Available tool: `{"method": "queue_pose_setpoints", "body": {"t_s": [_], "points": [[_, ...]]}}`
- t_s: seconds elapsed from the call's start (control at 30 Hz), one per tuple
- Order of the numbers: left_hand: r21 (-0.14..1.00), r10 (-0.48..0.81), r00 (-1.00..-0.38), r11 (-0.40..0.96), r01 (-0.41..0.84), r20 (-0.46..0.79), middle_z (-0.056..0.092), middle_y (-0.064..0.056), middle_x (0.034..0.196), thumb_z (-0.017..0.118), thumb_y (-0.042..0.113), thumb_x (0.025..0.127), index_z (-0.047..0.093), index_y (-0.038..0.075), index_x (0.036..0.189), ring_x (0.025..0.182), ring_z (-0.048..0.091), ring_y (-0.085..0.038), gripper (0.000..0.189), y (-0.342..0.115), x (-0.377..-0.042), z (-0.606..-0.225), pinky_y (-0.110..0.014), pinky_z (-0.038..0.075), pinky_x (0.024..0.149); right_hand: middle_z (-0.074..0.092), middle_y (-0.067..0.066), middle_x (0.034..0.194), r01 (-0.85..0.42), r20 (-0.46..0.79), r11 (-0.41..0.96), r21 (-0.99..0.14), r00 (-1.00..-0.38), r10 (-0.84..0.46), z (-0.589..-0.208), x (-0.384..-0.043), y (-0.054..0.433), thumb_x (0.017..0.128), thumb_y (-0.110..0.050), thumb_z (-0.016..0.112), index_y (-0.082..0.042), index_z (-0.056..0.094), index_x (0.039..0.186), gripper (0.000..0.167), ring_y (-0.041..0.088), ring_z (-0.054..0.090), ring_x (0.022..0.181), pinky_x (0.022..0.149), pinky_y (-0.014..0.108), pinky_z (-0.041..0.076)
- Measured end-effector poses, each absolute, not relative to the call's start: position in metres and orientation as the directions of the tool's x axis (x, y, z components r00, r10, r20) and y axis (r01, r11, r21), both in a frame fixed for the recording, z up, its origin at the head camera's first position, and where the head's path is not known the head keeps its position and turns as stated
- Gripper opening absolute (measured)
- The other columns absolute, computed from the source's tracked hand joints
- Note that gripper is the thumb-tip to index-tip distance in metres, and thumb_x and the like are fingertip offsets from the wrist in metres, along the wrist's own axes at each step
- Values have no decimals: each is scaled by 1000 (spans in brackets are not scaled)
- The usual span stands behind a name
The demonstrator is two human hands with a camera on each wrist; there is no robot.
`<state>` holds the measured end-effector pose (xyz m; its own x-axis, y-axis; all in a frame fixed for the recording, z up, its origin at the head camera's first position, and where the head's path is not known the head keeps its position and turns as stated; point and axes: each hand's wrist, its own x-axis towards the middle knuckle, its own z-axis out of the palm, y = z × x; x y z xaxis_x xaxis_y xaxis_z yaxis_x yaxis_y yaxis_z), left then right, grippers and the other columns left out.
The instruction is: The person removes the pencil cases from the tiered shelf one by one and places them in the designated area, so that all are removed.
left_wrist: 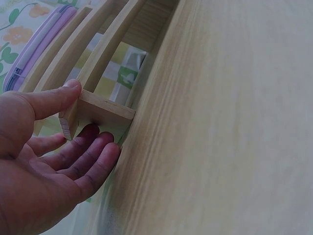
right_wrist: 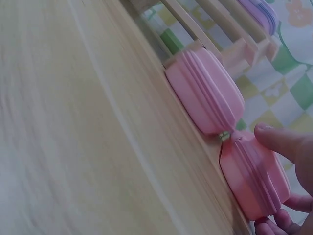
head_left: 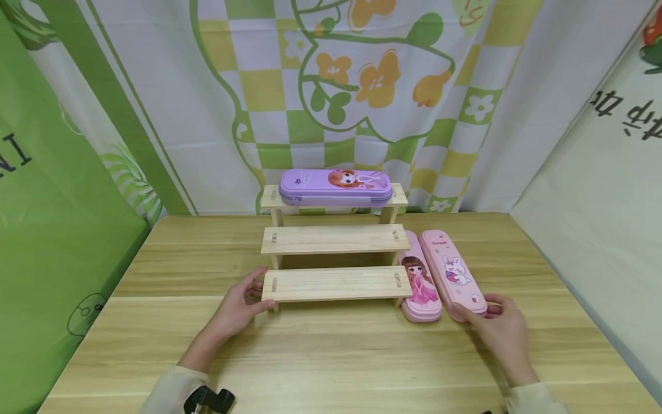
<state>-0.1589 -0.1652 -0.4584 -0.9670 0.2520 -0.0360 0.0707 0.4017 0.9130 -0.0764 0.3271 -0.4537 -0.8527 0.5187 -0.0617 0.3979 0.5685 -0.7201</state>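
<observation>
A three-tier wooden stand (head_left: 336, 283) stands in the middle of the table. My left hand (head_left: 239, 307) holds the left end of its lowest step, thumb on the top edge and fingers around the side and below. On the top step lies a purple pencil case (head_left: 336, 188) with a girl printed on it. My right hand (head_left: 499, 330) grips the near end of a pink pencil case (head_left: 455, 273) with a white bunny, thumb on its lid and fingers along its right side. Left of that, a pink pencil case (head_left: 421, 287) with a girl in pink lies partly behind the stand's right end.
The wood-grain table (head_left: 331, 368) carries everything. Behind it hangs a checked, flowered curtain (head_left: 331, 69). A green cloth (head_left: 62, 190) closes the left side and a pale panel (head_left: 595, 190) the right.
</observation>
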Motion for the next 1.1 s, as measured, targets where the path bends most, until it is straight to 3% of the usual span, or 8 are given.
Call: {"method": "queue_pose_setpoints", "body": {"t_s": [0.57, 0.8, 0.93, 1.1], "points": [[915, 262, -964, 396, 74, -36, 63, -18, 120, 77, 9, 89, 34, 0, 154, 107, 61, -26, 78, -166, -157, -459, -35, 53, 92, 62, 27, 117, 393, -56, 563, -727, -852, 521, -455, -76, 314, 73, -49, 89, 6, 49, 135, 91, 24, 62, 92, 62, 17, 47], [915, 272, -962, 396, 82, -31, 61, -18, 120, 76, 10, 90, 35, 0, 154, 107, 61, -26, 77, -166, -157, -459, -34, 54, 91, 60, 25, 121, 405, -43, 542, -736, -827, 561, -446, -79, 319, 75, -51, 87, 5, 53, 135, 88, 28, 59, 100, 66, 15, 43], [912, 267, -963, 404, 77, -37, 63, -18, 120, 76, 10, 89, 35, 1, 154, 107, 61, -26, 78, -166, -157, -459, -32, 53, 90, 61, 18, 121, 344, 28, 521, -781, -814, 581, -430, -89, 316, 77, -48, 86, 0, 58, 132, 78, 16, 56, 98, 71, 9, 41], [911, 252, -967, 406, 71, -37, 64, -18, 119, 77, 8, 89, 35, 1, 154, 106, 62, -25, 78, -166, -159, -459, -31, 52, 90, 64, 14, 119, 159, 149, 537, -828, -862, 484, -404, -118, 304, 82, -39, 84, -3, 63, 127, 62, -2, 54, 86, 73, 5, 45]]}}
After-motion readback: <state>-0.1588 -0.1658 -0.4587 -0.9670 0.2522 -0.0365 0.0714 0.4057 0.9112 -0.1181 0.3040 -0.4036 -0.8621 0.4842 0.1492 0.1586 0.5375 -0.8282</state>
